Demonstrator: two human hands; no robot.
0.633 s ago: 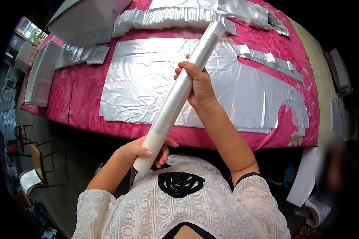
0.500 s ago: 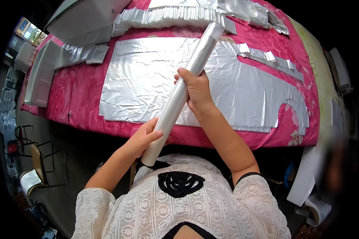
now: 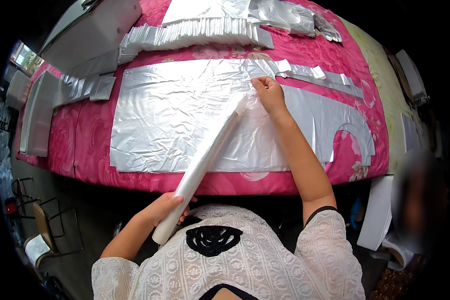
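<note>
A long roll of whitish plastic film (image 3: 195, 172) slants from near my body to above the table. My left hand (image 3: 165, 207) is wrapped round its near end. At the far end, my right hand (image 3: 270, 95) is closed in a pinch, apparently on the thin clear edge of the film beside the roll's tip; its hold is partly hidden. Under the roll lie flat silvery plastic bags (image 3: 155, 115), layered and wrinkled, with curved cut-outs at their right ends.
A row of folded silvery bags (image 3: 200, 32) stretches across the back. White plastic bins (image 3: 37, 117) stand at the left, with more folded bags (image 3: 101, 88) beside them. Pink floral cloth (image 3: 92, 145) covers the table. A chair (image 3: 42, 227) stands on the floor at lower left.
My right hand has left the roll's middle and moved to its far end, fingers pinched. The roll has come lower and nearer my body, with my left hand still round it.
</note>
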